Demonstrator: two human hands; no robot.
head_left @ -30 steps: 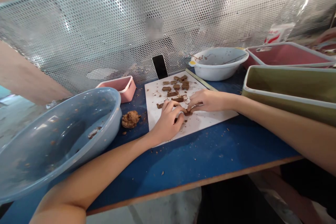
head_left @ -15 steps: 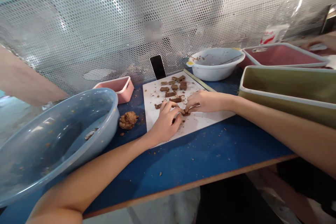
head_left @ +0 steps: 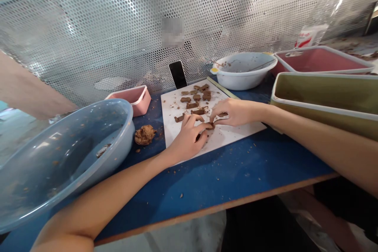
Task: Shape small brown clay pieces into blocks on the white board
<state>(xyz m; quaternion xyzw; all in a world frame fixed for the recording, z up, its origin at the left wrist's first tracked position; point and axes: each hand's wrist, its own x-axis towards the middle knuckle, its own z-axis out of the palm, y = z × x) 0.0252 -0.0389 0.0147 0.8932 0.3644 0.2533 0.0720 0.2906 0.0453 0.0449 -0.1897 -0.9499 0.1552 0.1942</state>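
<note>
A small piece of brown clay [head_left: 210, 126] lies on a white board [head_left: 236, 130], partly covered by my fingers. From the left, my left hand [head_left: 189, 136] has its bent fingers against the clay, thumb and index finger curled round its near end. My right hand [head_left: 228, 112] pinches the other end with thumb and fingertips. Just beyond my hands lie several shaped clay pieces, among them a long one [head_left: 198, 112] and a notched one [head_left: 192, 105]. A rough clay lump [head_left: 145, 135] sits on the blue table [head_left: 206, 181], left of the board.
A large blue basin [head_left: 126, 126] stands at the left, with a small pink basket [head_left: 143, 104] behind it. A phone [head_left: 178, 75] leans on the perforated metal screen [head_left: 132, 39]. At the right are a white basin [head_left: 242, 80], a green bin [head_left: 319, 104], a pink bin [head_left: 327, 61] and a plastic bottle [head_left: 317, 27].
Both hands stay at the same clay piece, with only small finger shifts. The camera view moved slightly. A person's hand at the far right edge has gone out of view.
</note>
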